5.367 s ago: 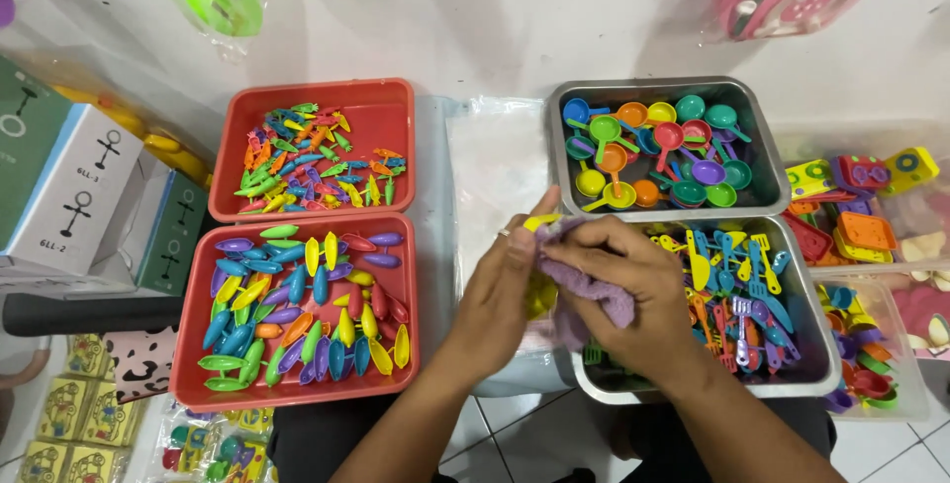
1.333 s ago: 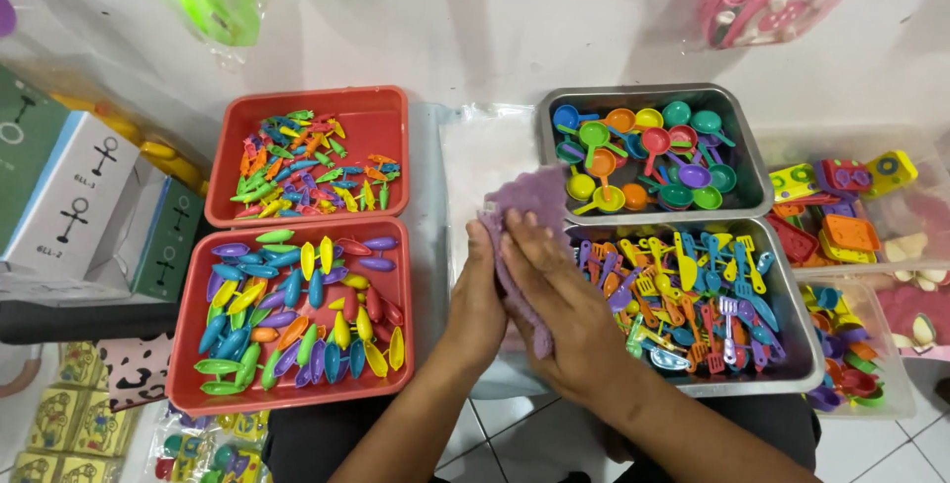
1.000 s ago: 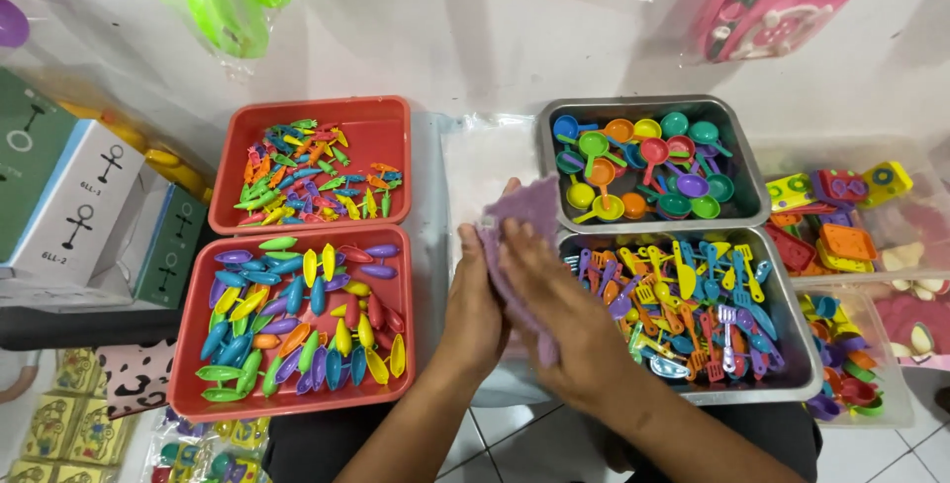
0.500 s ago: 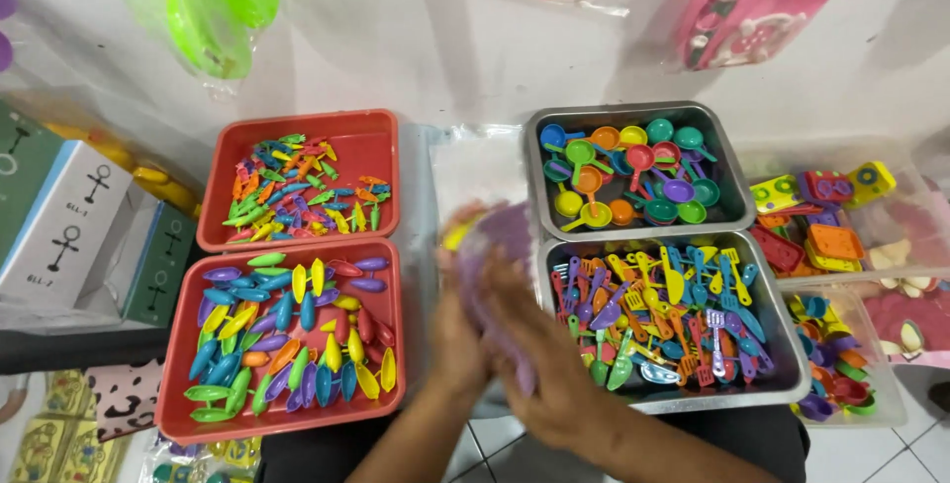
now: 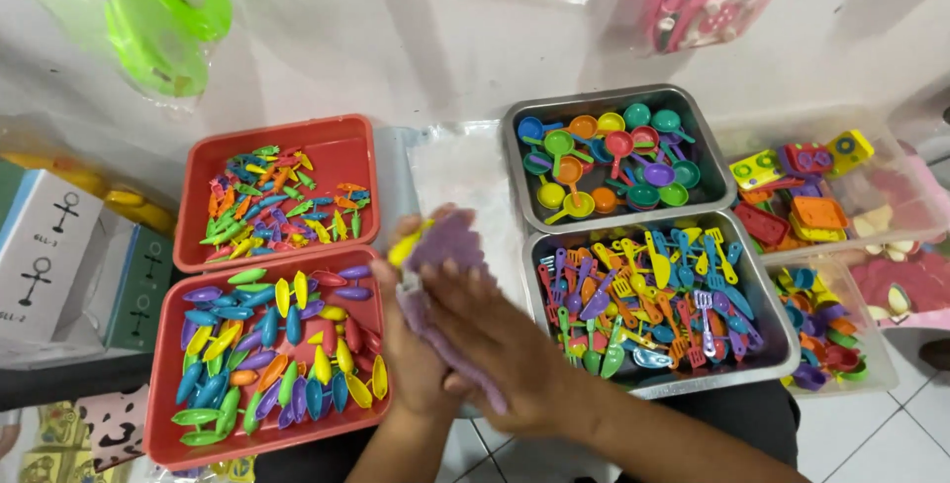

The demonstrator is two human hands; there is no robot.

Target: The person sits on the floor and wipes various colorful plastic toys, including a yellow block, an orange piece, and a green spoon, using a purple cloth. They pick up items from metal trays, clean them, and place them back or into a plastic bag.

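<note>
Shifted slightly left since half a second ago: purple cloth [image 5: 447, 245], folded, long axis running from upper left to lower right, between red trays and steel trays. Yellow toy piece [image 5: 404, 245] poking out at upper-left end. Left hand [image 5: 411, 364] closed on cloth from beneath; right hand [image 5: 505, 344] pressed over it, fingers spread. Nearest red tray [image 5: 163, 434], steel tray [image 5: 782, 344].

White wall [image 5: 396, 38] behind; white tiled floor [image 5: 871, 434] below, evenly lit.
</note>
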